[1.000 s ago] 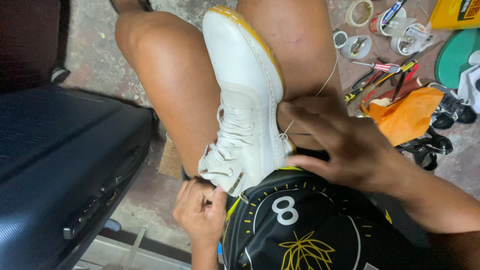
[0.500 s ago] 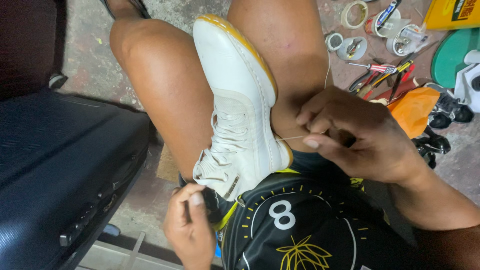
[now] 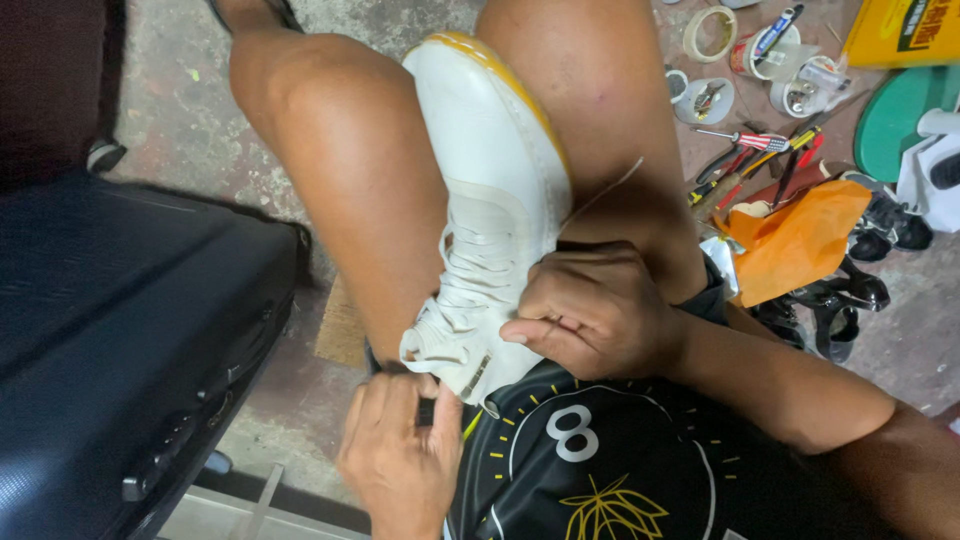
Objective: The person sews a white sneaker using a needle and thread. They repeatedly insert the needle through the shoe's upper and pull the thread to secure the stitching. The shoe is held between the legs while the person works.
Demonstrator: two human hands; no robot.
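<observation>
- Hands of ours meet at the heel end of a white sneaker (image 3: pixel 490 200), which is wedged between our two bare knees with its toe pointing away from us and its yellow-edged sole turned to our right.
- Our right hand (image 3: pixel 598 312) lies curled against the side of the shoe near the collar, fingers closed, thumb and forefinger pinched on a thin pale thread (image 3: pixel 600 195) that runs up and away across our right thigh.
- We cannot tell whether a needle sits in that pinch; it is too small to see.
- Our left hand (image 3: pixel 400 455) is below the heel, fingers folded up and pressing the back of the shoe from beneath, so it holds the heel rather than hanging open.
- White laces (image 3: pixel 470 270) cross the upper in loose rows just beside our right knuckles.
- We wear a black shirt (image 3: pixel 600 470) with a white and yellow print, and its hem touches the heel.
- Left of our knee stands a dark blue hard suitcase (image 3: pixel 120 330) on the concrete floor (image 3: pixel 180 120).
- To our right, well apart from the shoe, an orange cloth (image 3: pixel 795 240) lies on the floor, with screwdrivers and pliers (image 3: pixel 750 160) just beyond it.
- Farther off we see a tape roll (image 3: pixel 708 32), small white tubs (image 3: pixel 700 100), a green round lid (image 3: pixel 895 125) and black strapped sandals (image 3: pixel 830 300).
</observation>
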